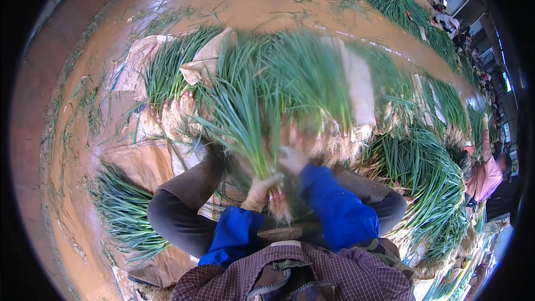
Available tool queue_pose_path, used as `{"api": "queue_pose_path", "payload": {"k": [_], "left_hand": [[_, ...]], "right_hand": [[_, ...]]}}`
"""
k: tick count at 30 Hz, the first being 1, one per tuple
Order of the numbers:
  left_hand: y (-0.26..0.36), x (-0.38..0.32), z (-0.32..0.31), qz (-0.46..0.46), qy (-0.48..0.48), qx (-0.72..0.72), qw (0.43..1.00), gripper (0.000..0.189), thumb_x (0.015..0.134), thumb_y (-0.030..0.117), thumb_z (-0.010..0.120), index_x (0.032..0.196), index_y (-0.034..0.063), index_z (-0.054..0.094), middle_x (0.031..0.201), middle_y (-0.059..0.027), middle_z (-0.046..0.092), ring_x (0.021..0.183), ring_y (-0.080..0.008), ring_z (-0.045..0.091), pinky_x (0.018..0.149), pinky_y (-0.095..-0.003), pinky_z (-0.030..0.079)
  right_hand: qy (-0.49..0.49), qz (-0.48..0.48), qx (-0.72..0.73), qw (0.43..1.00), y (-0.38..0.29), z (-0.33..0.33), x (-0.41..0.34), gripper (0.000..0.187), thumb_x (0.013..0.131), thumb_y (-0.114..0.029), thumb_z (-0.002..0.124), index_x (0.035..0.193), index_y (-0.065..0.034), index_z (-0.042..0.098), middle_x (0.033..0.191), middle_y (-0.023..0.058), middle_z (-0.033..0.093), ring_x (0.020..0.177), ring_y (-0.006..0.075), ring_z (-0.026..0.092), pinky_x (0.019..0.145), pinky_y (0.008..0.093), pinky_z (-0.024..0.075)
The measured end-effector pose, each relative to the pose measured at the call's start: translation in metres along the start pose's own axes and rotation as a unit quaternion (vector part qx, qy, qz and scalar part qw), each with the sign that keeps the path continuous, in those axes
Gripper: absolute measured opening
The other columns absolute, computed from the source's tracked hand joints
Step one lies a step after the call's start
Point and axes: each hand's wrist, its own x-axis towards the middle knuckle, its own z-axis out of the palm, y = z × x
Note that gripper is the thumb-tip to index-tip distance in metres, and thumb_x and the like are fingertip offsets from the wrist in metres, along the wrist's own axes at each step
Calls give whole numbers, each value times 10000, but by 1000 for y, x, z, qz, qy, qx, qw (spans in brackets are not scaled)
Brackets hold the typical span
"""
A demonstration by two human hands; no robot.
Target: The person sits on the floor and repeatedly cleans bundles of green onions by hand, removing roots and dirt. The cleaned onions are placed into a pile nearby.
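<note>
My gloved left hand (258, 193) is closed around the lower stalks of a bunch of green onions (253, 142). The green leaves fan out away from me, and the pale, reddish bases with stringy roots (279, 209) hang below my grip. Beside the bunch, my right hand (291, 160) is blurred by motion, and whether its fingers hold anything cannot be made out. Just past it lies a broad row of green onions (309, 79), roots toward me, partly blurred.
A burlap sack (209, 56) lies over the row, and a pale cloth (361, 88) crosses it farther right. Green onion heaps lie at left (125, 213) and right (426, 179). A person in pink (485, 177) works at right. Muddy wet floor (267, 6) runs beyond.
</note>
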Motion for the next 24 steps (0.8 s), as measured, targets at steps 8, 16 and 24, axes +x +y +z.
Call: {"api": "queue_pose_path", "payload": {"k": [8, 16, 24], "left_hand": [[-3, 7, -4, -15, -7, -3, 1000, 180, 772, 119, 654, 877, 15, 552, 680, -79, 595, 421, -153, 543, 360, -240, 436], [-10, 8, -3, -5, 51, 47, 998, 185, 782, 129, 660, 860, 5, 547, 614, -74, 575, 388, -164, 524, 345, -256, 408], [-28, 7, -3, -5, -13, 11, 1000, 207, 785, 143, 649, 910, 4, 562, 718, -85, 616, 543, -165, 573, 462, -254, 437]], "right_hand": [[99, -83, -202, 971, 53, 21, 36, 220, 760, -235, 567, 905, -113, 679, 844, 169, 638, 791, 327, 613, 731, 387, 486], [-42, -47, -313, 948, 58, 7, 13, 287, 794, -302, 558, 940, -82, 669, 945, 149, 647, 875, 320, 608, 798, 370, 463], [-36, 85, 61, 994, -34, 19, -16, 267, 837, -256, 592, 878, 5, 629, 811, 114, 630, 654, 183, 577, 590, 308, 441]]}}
